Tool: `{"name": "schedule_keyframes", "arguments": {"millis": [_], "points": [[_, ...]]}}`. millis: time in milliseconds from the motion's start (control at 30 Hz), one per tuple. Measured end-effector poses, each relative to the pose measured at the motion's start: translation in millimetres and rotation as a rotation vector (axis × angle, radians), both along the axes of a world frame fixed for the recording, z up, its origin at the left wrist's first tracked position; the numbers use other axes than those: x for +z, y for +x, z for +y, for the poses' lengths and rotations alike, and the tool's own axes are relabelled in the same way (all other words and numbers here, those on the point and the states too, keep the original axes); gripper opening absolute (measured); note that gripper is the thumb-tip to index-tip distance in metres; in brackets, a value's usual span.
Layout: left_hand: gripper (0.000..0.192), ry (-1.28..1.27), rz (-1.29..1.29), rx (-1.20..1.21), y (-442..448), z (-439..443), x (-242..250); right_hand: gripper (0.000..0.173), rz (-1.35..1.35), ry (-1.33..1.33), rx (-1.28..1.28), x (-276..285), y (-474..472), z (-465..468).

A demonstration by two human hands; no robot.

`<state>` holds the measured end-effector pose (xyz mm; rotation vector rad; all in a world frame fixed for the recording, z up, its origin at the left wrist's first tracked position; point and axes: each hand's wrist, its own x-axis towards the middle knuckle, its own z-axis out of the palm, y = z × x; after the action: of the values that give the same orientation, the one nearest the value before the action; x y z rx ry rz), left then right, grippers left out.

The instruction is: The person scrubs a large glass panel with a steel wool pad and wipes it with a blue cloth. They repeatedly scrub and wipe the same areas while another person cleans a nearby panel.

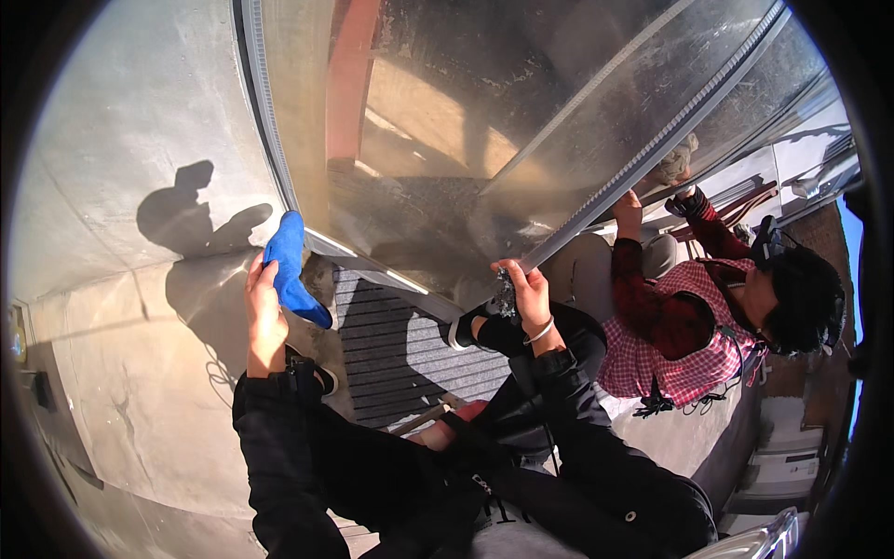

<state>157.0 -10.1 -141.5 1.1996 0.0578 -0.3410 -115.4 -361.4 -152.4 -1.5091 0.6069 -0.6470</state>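
My left hand (pixel 267 307) holds a bright blue cloth (pixel 288 269) between thumb and fingers, close to the lower left corner of a glass door's metal frame (pixel 269 119). My right hand (pixel 532 297), with a light bracelet at the wrist, grips a dark, shiny scouring pad of what looks like metal wool (pixel 504 293) beside the lower end of another frame strip. Between and beyond the hands stands the glass pane (pixel 433 189), smudged and streaked.
A co-worker (pixel 691 314) in a checked vest sits close on the right, one hand on a grey rag (pixel 676 159). A striped mat (pixel 380 349) lies below the pane. A concrete wall (pixel 126 195) rises at left. A clear curved object (pixel 758 538) is at bottom right.
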Motion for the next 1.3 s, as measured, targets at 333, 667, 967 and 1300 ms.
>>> {"name": "schedule_keyframes", "arguments": {"millis": [333, 667, 967, 1300], "points": [[0.042, 0.035, 0.041, -0.046, 9, -7, 11, 0.022, -0.016, -0.100, -0.056, 112, -11, -14], [0.042, 0.068, 0.070, -0.024, 13, -18, 5, 0.025, 0.444, -0.141, 0.198, 95, -17, 2], [0.042, 0.001, 0.046, -0.078, 14, -21, 4, 0.030, 0.178, 0.302, 0.259, 142, -8, -1], [0.042, 0.027, 0.089, -0.050, 12, -24, 10, 0.013, 0.183, 0.322, 0.476, 119, -4, -7]]}}
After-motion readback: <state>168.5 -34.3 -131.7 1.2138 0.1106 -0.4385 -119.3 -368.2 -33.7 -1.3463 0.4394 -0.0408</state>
